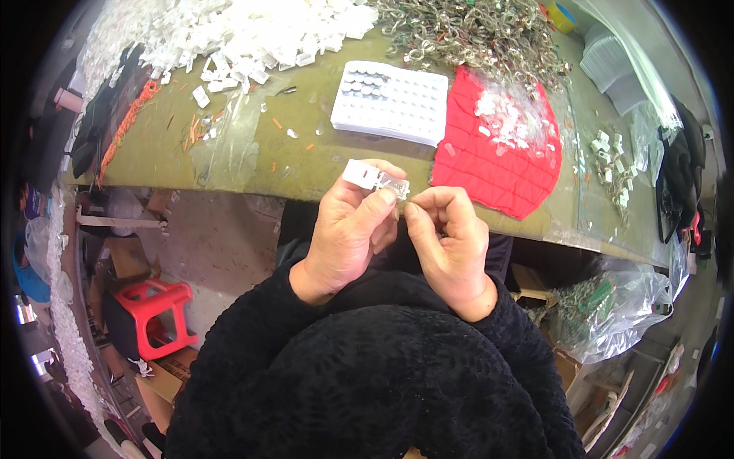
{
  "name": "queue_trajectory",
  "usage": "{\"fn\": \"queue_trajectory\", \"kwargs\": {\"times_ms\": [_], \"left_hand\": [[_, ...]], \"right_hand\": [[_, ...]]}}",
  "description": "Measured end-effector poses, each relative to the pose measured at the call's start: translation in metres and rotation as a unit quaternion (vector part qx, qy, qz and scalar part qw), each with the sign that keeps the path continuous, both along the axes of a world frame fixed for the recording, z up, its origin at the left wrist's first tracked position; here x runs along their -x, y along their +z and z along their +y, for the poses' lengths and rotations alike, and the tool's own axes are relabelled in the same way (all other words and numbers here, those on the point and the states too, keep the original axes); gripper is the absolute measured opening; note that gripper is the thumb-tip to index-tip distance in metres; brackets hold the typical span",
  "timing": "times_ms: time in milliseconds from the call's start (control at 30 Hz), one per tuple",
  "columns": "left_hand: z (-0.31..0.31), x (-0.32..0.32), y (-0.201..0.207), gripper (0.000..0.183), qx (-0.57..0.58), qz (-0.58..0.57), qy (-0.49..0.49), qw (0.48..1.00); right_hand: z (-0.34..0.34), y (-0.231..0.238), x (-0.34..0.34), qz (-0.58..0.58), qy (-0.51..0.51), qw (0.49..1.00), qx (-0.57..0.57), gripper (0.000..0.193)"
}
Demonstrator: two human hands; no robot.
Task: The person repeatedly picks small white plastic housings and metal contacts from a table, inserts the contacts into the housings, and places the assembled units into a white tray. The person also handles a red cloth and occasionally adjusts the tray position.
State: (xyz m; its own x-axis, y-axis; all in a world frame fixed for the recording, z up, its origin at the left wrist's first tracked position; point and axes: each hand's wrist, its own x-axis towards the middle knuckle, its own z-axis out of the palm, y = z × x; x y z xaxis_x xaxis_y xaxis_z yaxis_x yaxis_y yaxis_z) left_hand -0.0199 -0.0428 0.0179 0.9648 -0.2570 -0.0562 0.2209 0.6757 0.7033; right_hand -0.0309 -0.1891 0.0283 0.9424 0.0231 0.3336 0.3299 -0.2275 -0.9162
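My left hand (342, 239) is closed round a small white plastic casing (361, 174), gripping it between thumb and fingers just off the table's front edge. A clear, shiny part (394, 186) sticks out of the casing's right end, beside the left thumb tip. My right hand (455, 249) is pinched, thumb against forefinger, close to the right of that clear part. Whatever lies in this pinch is too small to make out. Beyond the hands rests a white tray (382, 134) with rows of round pockets, several at its far left holding silvery discs like button cells.
Red quilted cloth (497, 183) bearing small clear pieces (511, 118) lies right of the tray. White plastic parts (260, 34) and tangled metallic pieces (478, 34) are heaped at the back of the green table (229, 168). A red stool (159, 294) stands below left, a clear bag (612, 310) below right.
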Motion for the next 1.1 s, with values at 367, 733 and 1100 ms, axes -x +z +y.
{"fn": "queue_trajectory", "kwargs": {"times_ms": [367,733,1100], "left_hand": [[-0.007,0.006,0.004,0.018,-0.184,-0.045,0.042,0.981],[0.001,-0.002,0.003,0.019,-0.032,0.062,-0.054,0.996],[0.003,0.003,0.002,0.019,-0.157,-0.008,-0.022,0.987]], "right_hand": [[-0.014,-0.001,-0.012,0.147,0.044,0.983,-0.103,0.005],[-0.014,-0.002,-0.003,0.143,0.049,0.985,-0.083,0.007],[-0.012,-0.007,-0.006,0.179,0.049,0.977,-0.103,0.005]]}}
